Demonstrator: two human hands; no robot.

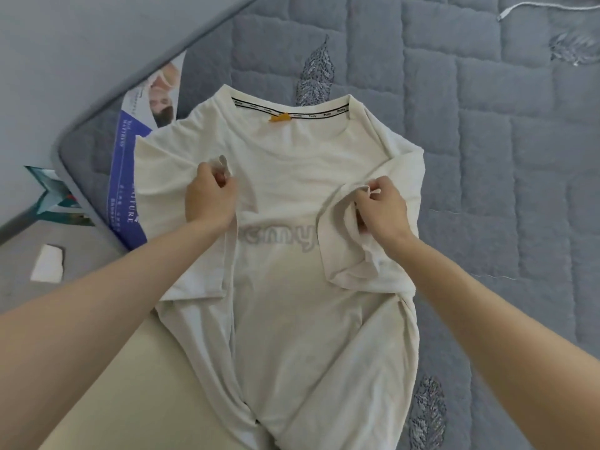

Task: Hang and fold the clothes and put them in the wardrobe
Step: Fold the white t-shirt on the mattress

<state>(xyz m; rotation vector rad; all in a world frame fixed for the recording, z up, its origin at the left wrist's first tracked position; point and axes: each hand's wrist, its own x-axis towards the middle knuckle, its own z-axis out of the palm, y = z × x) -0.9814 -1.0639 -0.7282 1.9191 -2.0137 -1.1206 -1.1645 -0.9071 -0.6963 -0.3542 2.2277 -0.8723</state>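
Note:
A cream T-shirt (285,164) lies on the grey quilted mattress (487,157), collar away from me, with an orange tag at the neckline and grey lettering showing through its middle. Both sleeves are folded inward over the body. My left hand (211,198) pinches the edge of the left sleeve fold with curled fingers. My right hand (381,207) pinches the hem of the right sleeve, which bunches under it. The shirt's lower part hangs toward me over the mattress edge.
A printed blue and white label (130,177) lies on the mattress corner left of the shirt. A white cable (532,6) runs across the far right. On the floor at the left lie a white paper scrap (48,263) and a teal object (52,193).

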